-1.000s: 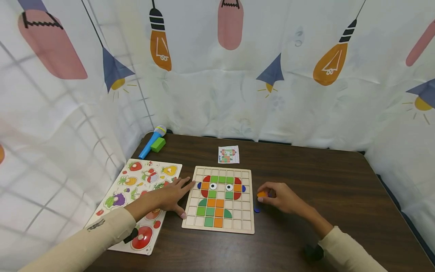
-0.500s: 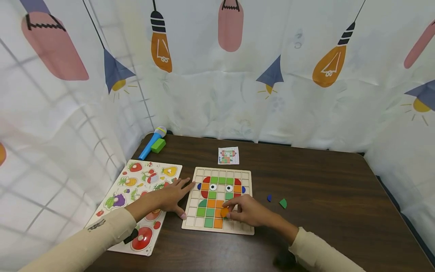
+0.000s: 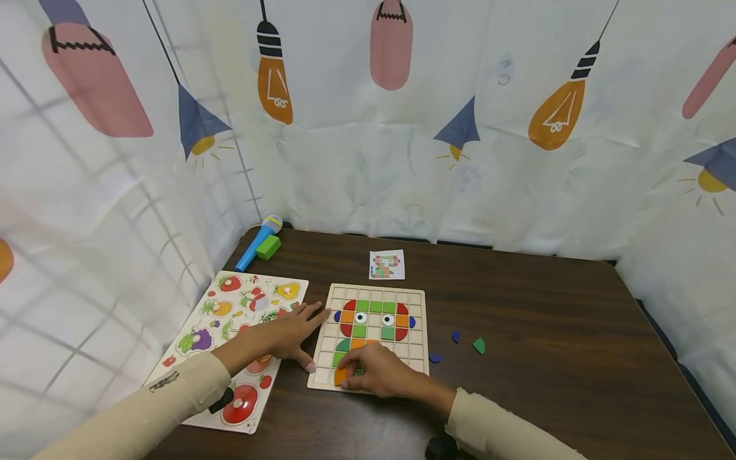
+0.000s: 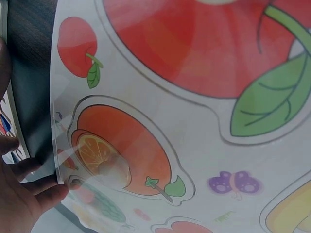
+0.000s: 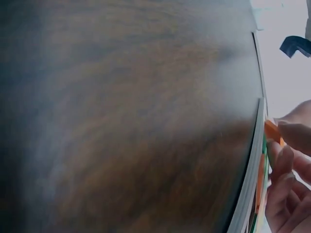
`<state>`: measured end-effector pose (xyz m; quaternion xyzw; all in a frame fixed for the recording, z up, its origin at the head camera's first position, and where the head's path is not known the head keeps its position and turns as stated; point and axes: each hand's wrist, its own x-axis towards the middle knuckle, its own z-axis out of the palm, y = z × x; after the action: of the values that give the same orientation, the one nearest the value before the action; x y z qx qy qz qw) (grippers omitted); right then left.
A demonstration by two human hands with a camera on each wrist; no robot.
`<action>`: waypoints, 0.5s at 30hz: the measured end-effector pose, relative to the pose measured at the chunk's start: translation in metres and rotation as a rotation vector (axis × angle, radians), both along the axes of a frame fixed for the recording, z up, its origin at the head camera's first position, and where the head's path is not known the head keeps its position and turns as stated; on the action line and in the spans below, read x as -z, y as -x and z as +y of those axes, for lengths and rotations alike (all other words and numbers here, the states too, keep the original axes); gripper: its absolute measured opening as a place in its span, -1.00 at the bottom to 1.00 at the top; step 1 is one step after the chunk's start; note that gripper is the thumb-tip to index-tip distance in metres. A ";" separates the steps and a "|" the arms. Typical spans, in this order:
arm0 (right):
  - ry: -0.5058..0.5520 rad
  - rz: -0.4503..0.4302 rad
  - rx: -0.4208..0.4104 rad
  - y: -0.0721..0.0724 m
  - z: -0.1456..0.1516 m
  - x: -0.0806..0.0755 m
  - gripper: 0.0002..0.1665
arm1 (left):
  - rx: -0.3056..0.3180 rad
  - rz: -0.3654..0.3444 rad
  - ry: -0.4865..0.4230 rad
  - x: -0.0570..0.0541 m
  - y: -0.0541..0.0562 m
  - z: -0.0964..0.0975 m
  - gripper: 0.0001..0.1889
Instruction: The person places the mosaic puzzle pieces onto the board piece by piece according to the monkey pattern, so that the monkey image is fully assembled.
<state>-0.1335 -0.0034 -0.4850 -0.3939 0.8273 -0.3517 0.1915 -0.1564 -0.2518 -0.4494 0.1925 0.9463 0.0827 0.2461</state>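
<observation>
My right hand [image 3: 376,370] pinches an orange square tile [image 3: 340,377] between thumb and fingertips, at the lower left of a wooden grid board [image 3: 416,350]. In the right wrist view the orange tile [image 5: 273,132] stands tilted at the board's edge. Red, green, orange and blue tiles, with two eye tiles, form an animal-like figure on the board; the right hand covers its lower part. My left hand [image 3: 290,329] lies with fingers spread, its fingertips and thumb at the board's left edge, its wrist over the fruit puzzle board [image 3: 253,409].
Right of the grid board lie a green quarter-round tile [image 3: 479,345] and two blue half-round tiles [image 3: 435,359]. Behind it is a pattern card [image 3: 387,264]. A blue toy microphone [image 3: 253,248] and a green block [image 3: 268,247] lie at the back left, near the curtain [image 3: 368,166].
My right hand has carried the orange tile from beside the board leftward across it to the lower left cells. My left hand has stayed at the board's left edge.
</observation>
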 end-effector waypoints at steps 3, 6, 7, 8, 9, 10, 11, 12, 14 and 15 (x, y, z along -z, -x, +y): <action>-0.024 0.034 0.017 -0.002 -0.004 0.001 -0.78 | 0.001 0.003 0.003 0.000 0.000 0.000 0.20; -0.070 0.074 0.048 -0.004 -0.007 -0.001 -0.78 | 0.002 0.004 0.007 0.001 0.000 -0.001 0.20; -0.085 0.087 0.057 -0.004 -0.008 -0.001 -0.78 | 0.002 0.004 0.007 0.001 0.000 -0.001 0.20; -0.100 0.100 0.065 -0.004 -0.008 -0.001 -0.78 | 0.002 0.004 0.006 0.001 0.000 -0.001 0.21; -0.112 0.112 0.071 -0.005 -0.009 -0.002 -0.79 | 0.002 0.003 0.006 0.001 0.000 -0.001 0.21; -0.123 0.120 0.077 -0.005 -0.010 -0.002 -0.79 | 0.002 0.004 0.005 0.002 0.000 -0.001 0.21; -0.130 0.128 0.080 -0.005 -0.011 -0.002 -0.79 | 0.002 0.004 0.004 0.002 0.001 -0.001 0.21; -0.135 0.135 0.083 -0.005 -0.011 -0.003 -0.80 | 0.003 0.004 0.004 0.002 0.001 -0.001 0.21; -0.141 0.143 0.087 -0.005 -0.012 -0.003 -0.80 | 0.005 0.007 0.004 0.002 0.001 -0.001 0.21; -0.144 0.149 0.088 -0.005 -0.013 -0.003 -0.79 | 0.007 0.009 0.005 0.003 0.001 -0.001 0.21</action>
<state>-0.1286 -0.0161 -0.4824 -0.3674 0.8789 -0.2693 0.1419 -0.1574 -0.2525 -0.4520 0.1954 0.9470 0.0785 0.2427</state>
